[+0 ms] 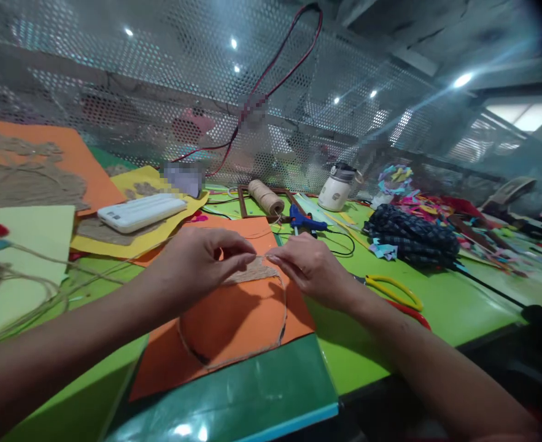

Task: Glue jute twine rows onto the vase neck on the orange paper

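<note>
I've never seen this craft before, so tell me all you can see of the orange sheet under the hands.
The orange paper sheet lies flat on the green table, its near edge overlapping a dark green sheet. Brown jute twine traces a rounded outline on it, partly filled at the top. Both hands, left hand and right hand, pinch twine there.

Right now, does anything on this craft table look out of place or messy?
Mostly busy craft clutter. The orange sheet under both hands sticks out past the green table's front edge, and paper scraps lie scattered at the far right.
</note>
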A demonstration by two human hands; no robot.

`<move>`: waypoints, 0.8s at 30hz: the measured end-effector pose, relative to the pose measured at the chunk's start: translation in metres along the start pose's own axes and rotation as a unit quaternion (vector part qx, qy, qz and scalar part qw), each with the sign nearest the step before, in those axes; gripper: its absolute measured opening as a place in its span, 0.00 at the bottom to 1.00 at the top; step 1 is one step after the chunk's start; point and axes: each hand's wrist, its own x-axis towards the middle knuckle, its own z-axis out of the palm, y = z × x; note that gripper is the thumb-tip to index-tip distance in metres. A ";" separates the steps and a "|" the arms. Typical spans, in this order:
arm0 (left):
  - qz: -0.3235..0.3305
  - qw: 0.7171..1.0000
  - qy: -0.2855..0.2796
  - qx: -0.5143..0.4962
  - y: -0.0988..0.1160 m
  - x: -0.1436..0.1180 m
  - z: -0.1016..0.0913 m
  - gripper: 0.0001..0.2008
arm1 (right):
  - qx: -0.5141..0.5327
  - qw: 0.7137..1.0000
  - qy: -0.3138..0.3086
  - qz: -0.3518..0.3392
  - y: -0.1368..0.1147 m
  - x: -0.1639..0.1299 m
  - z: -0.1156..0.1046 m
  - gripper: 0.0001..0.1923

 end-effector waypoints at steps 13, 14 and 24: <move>0.029 0.994 -0.087 0.066 -0.022 0.018 0.023 0.14 | 0.126 0.981 -0.017 0.143 0.023 -0.010 -0.005 0.07; 0.016 0.996 -0.083 0.017 -0.018 0.016 0.023 0.14 | 0.124 0.980 -0.006 0.153 0.024 -0.010 -0.005 0.08; -0.023 0.997 -0.076 -0.006 -0.018 0.012 0.038 0.14 | 0.074 0.968 -0.078 0.226 0.016 -0.005 -0.005 0.07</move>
